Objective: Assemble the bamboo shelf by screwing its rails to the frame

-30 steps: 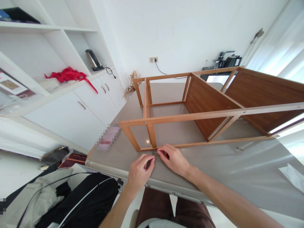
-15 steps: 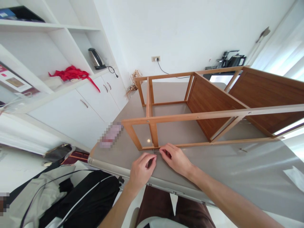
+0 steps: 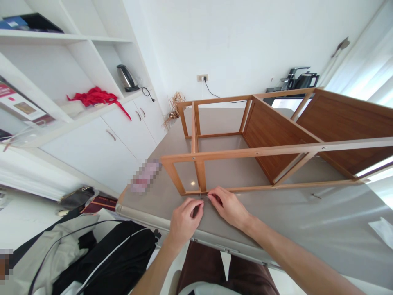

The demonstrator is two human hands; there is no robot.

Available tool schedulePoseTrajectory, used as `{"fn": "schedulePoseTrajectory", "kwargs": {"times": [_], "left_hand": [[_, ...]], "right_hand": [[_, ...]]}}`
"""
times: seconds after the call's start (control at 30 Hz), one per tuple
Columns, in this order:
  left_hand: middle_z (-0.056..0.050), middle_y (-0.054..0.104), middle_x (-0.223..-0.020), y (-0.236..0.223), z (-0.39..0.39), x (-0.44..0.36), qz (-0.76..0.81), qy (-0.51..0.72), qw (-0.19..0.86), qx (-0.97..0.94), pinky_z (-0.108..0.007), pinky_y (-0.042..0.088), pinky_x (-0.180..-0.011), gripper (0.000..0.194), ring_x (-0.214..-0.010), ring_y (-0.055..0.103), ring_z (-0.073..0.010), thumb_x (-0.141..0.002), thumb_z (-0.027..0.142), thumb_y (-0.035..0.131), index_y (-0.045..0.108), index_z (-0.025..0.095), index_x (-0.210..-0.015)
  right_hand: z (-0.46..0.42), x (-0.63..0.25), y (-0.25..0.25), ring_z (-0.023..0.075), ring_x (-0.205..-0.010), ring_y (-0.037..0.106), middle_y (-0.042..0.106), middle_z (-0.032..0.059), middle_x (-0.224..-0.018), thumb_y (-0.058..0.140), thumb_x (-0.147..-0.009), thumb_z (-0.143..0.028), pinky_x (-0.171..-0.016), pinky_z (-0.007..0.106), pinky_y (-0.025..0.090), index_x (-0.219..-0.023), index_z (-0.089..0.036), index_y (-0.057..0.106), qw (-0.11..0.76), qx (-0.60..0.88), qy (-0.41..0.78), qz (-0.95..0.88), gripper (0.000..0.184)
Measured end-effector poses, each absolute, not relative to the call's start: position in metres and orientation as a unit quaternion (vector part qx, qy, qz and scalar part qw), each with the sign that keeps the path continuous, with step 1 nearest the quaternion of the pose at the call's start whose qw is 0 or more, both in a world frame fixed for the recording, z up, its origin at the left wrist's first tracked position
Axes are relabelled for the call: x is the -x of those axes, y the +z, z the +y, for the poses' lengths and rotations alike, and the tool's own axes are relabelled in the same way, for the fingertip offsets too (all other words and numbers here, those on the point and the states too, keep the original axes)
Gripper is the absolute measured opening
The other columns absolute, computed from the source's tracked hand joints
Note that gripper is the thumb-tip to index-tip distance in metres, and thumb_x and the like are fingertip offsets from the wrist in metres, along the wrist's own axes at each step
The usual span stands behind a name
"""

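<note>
A wooden shelf frame (image 3: 227, 155) lies on its side on the grey table (image 3: 270, 221). At its near lower rail, my two hands meet beside the joint of a crosspiece (image 3: 200, 176). My left hand (image 3: 186, 219) is closed in a pinch just in front of this joint, at a small thin metal piece (image 3: 202, 197) that looks like an Allen key. From the right, my right hand (image 3: 230, 209) also pinches at it, thumb and forefinger together close to the rail. The fingers partly hide the piece. Another thin metal piece (image 3: 316, 196) lies on the table farther right.
Clothes (image 3: 123, 254) are heaped to the left of the table's near edge. A blurred pinkish item (image 3: 145, 175) lies at the table's left end. White shelving holds an electric kettle (image 3: 126, 78) and red ribbon (image 3: 96, 97). A white sheet (image 3: 382, 229) lies at the right.
The whole view has shifted slightly, with things sitting a little lower and to the right. Both hands keep their pinch at the same joint; the shelf frame has not visibly moved.
</note>
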State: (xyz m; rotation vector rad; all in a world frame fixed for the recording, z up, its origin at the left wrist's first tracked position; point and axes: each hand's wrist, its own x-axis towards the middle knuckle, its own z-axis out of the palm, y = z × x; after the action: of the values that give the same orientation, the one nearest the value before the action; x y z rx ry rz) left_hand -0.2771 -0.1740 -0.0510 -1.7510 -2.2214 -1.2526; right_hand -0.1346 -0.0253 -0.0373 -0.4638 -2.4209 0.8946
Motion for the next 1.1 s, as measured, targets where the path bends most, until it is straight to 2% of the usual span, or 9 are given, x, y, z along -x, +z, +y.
{"fn": "schedulePoseTrajectory", "kwargs": {"times": [0.13, 0.3, 0.4, 0.5, 0.6, 0.77, 0.83, 0.97, 1.1], "left_hand": [[-0.001, 0.074, -0.091, -0.053, -0.174, 0.277, -0.721, -0.404, 0.026, 0.563, -0.022, 0.050, -0.067, 0.013, -0.063, 0.061, -0.0099, -0.098, 0.021, 0.060, 0.073, 0.022, -0.101], [-0.001, 0.074, -0.092, -0.054, -0.174, 0.276, -0.721, -0.405, 0.033, 0.561, -0.022, 0.050, -0.067, 0.014, -0.063, 0.061, -0.0097, -0.098, 0.021, 0.059, 0.074, 0.022, -0.102], [-0.001, 0.074, -0.092, -0.054, -0.174, 0.277, -0.720, -0.404, 0.040, 0.563, -0.021, 0.051, -0.066, 0.015, -0.063, 0.061, -0.0096, -0.098, 0.021, 0.059, 0.074, 0.023, -0.101], [-0.002, 0.074, -0.090, -0.053, -0.175, 0.277, -0.717, -0.406, 0.049, 0.565, -0.022, 0.050, -0.065, 0.016, -0.061, 0.060, -0.0096, -0.098, 0.022, 0.058, 0.074, 0.022, -0.100], [-0.002, 0.074, -0.089, -0.054, -0.175, 0.277, -0.712, -0.409, 0.057, 0.568, -0.022, 0.050, -0.066, 0.016, -0.062, 0.061, -0.0100, -0.099, 0.023, 0.058, 0.074, 0.022, -0.101], [-0.002, 0.074, -0.088, -0.056, -0.175, 0.278, -0.702, -0.414, 0.064, 0.576, -0.023, 0.050, -0.067, 0.016, -0.062, 0.060, -0.0104, -0.100, 0.025, 0.058, 0.074, 0.021, -0.102], [-0.001, 0.073, -0.086, -0.052, -0.175, 0.277, -0.692, -0.430, 0.059, 0.577, -0.022, 0.050, -0.063, 0.016, -0.057, 0.057, -0.0094, -0.100, 0.026, 0.059, 0.074, 0.021, -0.100], [0.001, 0.072, -0.081, -0.015, -0.182, 0.277, -0.654, -0.474, 0.036, 0.589, -0.021, 0.049, -0.057, 0.015, -0.055, 0.058, -0.0093, -0.099, 0.026, 0.060, 0.074, 0.022, -0.098], [0.001, 0.074, -0.081, 0.062, -0.189, 0.289, -0.602, -0.483, 0.097, 0.628, -0.023, 0.052, -0.061, 0.012, -0.062, 0.064, -0.0119, -0.096, 0.024, 0.064, 0.076, 0.025, -0.099]], "right_hand": [[-0.027, 0.134, -0.038, 0.0211, -0.090, 0.071, 0.073, 0.0045, -0.099, 0.047, -0.106, -0.027, -0.080, 0.034, 0.054, -0.104, -0.024, 0.062, 0.247, 0.164, 0.330, -0.897, 0.015], [-0.028, 0.131, -0.034, 0.0205, -0.086, 0.071, 0.073, 0.0053, -0.097, 0.043, -0.107, -0.030, -0.078, 0.034, 0.055, -0.106, -0.024, 0.060, 0.253, 0.166, 0.343, -0.889, 0.018], [-0.030, 0.121, -0.026, 0.0170, -0.073, 0.070, 0.073, 0.0027, -0.087, 0.046, -0.107, -0.038, -0.071, 0.030, 0.055, -0.104, -0.024, 0.059, 0.265, 0.205, 0.426, -0.840, 0.020], [-0.035, 0.100, -0.017, 0.0158, -0.069, 0.070, 0.075, 0.0035, -0.088, 0.051, -0.104, -0.049, -0.062, 0.028, 0.054, -0.103, -0.023, 0.061, 0.281, 0.255, 0.533, -0.756, 0.028], [-0.042, 0.070, -0.012, 0.0160, -0.069, 0.068, 0.073, 0.0048, -0.086, 0.056, -0.099, -0.057, -0.059, 0.027, 0.053, -0.097, -0.022, 0.062, 0.334, 0.293, 0.577, -0.685, 0.036], [-0.042, 0.016, -0.013, 0.0178, -0.076, 0.068, 0.070, 0.0044, -0.090, 0.057, -0.098, -0.059, -0.067, 0.031, 0.057, -0.091, -0.023, 0.060, 0.437, 0.321, 0.602, -0.586, 0.037], [-0.037, -0.003, -0.011, 0.0182, -0.075, 0.069, 0.069, 0.0029, -0.085, 0.059, -0.096, -0.060, -0.066, 0.031, 0.057, -0.087, -0.024, 0.058, 0.462, 0.330, 0.621, -0.541, 0.038], [-0.019, -0.042, 0.008, 0.0177, -0.070, 0.069, 0.066, 0.0003, -0.075, 0.072, -0.086, -0.061, -0.066, 0.031, 0.060, -0.083, -0.024, 0.061, 0.523, 0.367, 0.606, -0.473, 0.039], [0.005, -0.087, 0.049, 0.0179, -0.074, 0.072, 0.068, 0.0006, -0.077, 0.080, -0.080, -0.060, -0.069, 0.031, 0.062, -0.083, -0.024, 0.064, 0.582, 0.371, 0.567, -0.450, 0.039]]}}
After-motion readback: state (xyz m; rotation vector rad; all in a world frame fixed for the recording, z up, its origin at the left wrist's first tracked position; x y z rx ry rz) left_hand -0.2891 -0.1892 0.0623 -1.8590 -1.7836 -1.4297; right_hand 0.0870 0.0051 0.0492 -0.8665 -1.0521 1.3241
